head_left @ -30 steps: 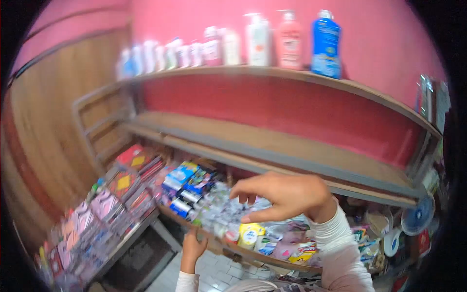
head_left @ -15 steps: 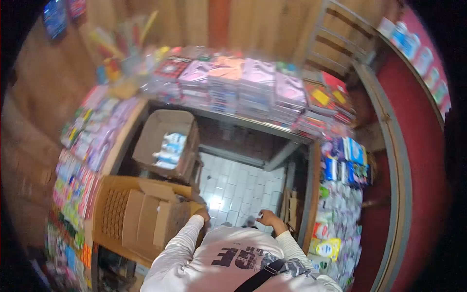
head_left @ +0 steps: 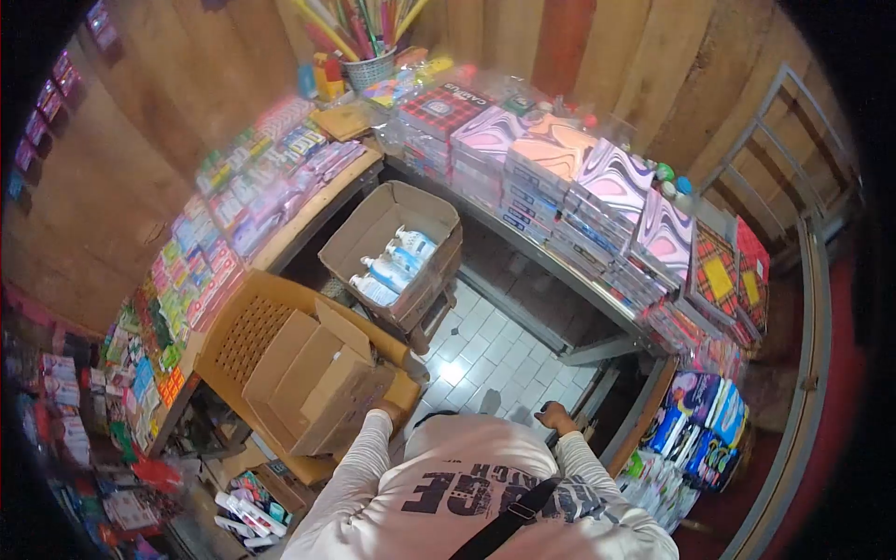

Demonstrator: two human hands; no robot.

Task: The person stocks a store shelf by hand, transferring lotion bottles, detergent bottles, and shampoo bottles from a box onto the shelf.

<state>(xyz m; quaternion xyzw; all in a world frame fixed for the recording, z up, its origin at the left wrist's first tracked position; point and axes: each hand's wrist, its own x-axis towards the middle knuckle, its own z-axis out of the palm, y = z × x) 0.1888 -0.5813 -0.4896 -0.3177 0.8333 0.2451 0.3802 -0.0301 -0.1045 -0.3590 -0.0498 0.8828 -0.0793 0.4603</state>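
My left hand (head_left: 385, 409) is at the side of an open cardboard box (head_left: 313, 383), which sits on a tan plastic chair (head_left: 229, 350). Its fingers are mostly hidden, so whether it grips the chair or the box does not show. Out over the tiled floor, my right hand (head_left: 556, 418) has its fingers curled in; anything inside them is too small to make out. Behind the chair, a second cardboard box (head_left: 434, 280) stands open on a stool (head_left: 439, 322), with several white and blue pump bottles (head_left: 392, 266) lying in it.
Stacks of notebooks (head_left: 551, 177) line the far counter. Packaged goods (head_left: 252, 196) cover the left counter, and plastic packs (head_left: 695, 425) lie on the right. White bottles (head_left: 252, 515) stand low at the left. A metal frame (head_left: 805, 373) rises at the right.
The view has swung left, so the shelves, boxes and chair have shifted right in the picture. The right hand sits farther right; the left hand stays beside the chair and box.
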